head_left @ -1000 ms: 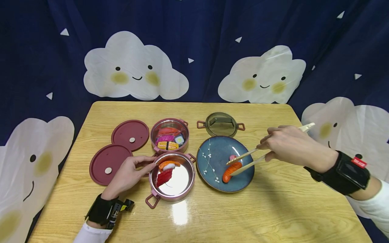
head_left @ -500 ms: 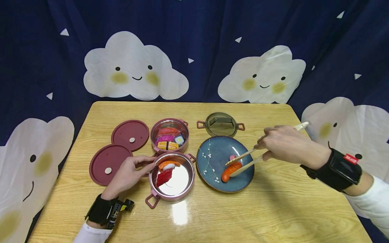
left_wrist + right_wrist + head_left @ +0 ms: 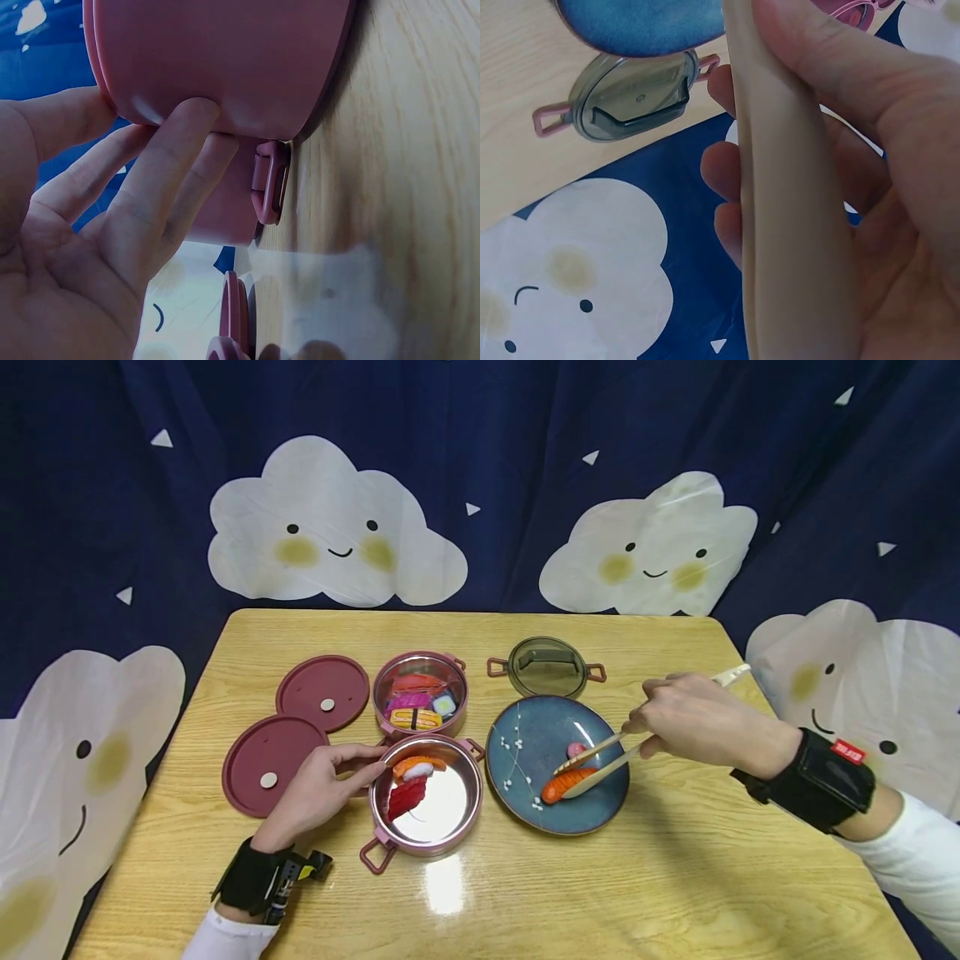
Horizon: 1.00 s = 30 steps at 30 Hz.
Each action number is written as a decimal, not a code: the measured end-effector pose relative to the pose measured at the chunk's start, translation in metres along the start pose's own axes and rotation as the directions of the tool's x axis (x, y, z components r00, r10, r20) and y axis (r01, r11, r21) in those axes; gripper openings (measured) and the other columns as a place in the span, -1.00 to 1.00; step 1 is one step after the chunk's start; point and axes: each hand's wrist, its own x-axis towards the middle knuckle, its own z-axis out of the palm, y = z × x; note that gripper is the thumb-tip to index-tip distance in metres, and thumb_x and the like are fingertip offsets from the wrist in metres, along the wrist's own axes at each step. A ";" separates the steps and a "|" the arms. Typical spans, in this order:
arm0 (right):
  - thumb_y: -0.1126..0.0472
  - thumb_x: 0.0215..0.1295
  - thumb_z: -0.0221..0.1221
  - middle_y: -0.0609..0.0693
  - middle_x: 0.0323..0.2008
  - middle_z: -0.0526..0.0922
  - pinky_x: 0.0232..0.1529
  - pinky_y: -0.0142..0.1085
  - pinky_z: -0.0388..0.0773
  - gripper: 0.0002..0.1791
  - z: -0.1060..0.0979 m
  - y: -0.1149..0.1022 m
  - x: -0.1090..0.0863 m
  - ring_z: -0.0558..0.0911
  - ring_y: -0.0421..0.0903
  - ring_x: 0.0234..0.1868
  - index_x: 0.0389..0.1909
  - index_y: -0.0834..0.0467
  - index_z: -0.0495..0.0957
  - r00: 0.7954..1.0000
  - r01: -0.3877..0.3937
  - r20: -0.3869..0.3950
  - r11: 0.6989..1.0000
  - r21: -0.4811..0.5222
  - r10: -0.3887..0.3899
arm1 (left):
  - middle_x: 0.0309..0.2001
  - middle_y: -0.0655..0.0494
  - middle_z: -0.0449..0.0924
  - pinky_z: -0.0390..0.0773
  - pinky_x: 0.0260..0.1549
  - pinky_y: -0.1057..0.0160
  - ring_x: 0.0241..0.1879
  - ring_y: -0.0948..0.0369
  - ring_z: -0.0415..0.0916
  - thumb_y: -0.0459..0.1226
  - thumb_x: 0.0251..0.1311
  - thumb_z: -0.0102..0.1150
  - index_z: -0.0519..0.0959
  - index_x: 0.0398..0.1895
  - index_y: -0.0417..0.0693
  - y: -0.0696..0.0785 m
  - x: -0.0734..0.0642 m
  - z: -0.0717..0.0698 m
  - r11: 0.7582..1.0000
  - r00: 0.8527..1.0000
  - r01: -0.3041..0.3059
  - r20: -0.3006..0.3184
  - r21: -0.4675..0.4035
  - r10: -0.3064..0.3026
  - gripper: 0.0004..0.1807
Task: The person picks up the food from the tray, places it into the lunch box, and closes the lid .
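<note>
My left hand holds the rim of the near pink pot, thumb at the rim and fingertips against its outer wall. Inside that pot lie an orange-and-white sushi piece and a dark red piece. My right hand grips light-coloured tongs. Their arms lie on either side of an orange striped sushi piece on the blue plate; whether they squeeze it I cannot tell. A small pink piece sits on the plate behind the tongs.
Behind the near pot stands a second pink pot with several toy sushi pieces. Two dark red lids lie at the left. A see-through lid with handles rests beyond the plate. A cloud-patterned curtain hangs behind the table.
My right hand and the tongs have moved left. The orange sushi piece has shifted slightly left and turned on the plate. My left hand has stayed on the pot.
</note>
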 end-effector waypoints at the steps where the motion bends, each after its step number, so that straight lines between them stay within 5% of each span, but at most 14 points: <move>1: -0.15 -0.19 0.61 -0.34 -0.51 0.68 -0.49 -0.29 0.48 -0.66 0.000 0.000 0.000 0.48 -0.18 -0.46 -0.32 -0.22 0.81 1.000 0.004 -0.007 1.000 -0.005 -0.004 | 0.17 -0.08 0.76 0.78 -0.15 0.40 0.12 0.00 0.74 -0.19 0.45 0.31 0.74 0.18 -0.08 0.000 0.000 0.000 1.000 1.000 0.002 0.003 -0.007 -0.002 -0.68; 30: -0.16 -0.13 0.60 -0.32 -0.49 0.69 -0.48 -0.31 0.47 -0.66 -0.009 -0.003 -0.003 0.48 -0.18 -0.46 -0.32 -0.15 0.82 0.991 0.048 -0.122 0.998 -0.043 -0.053 | 0.19 -0.10 0.74 0.81 -0.13 0.33 0.13 -0.01 0.73 -0.15 0.46 0.30 0.73 0.19 -0.10 0.000 -0.001 0.000 0.999 1.000 0.005 0.013 -0.041 -0.005 -0.65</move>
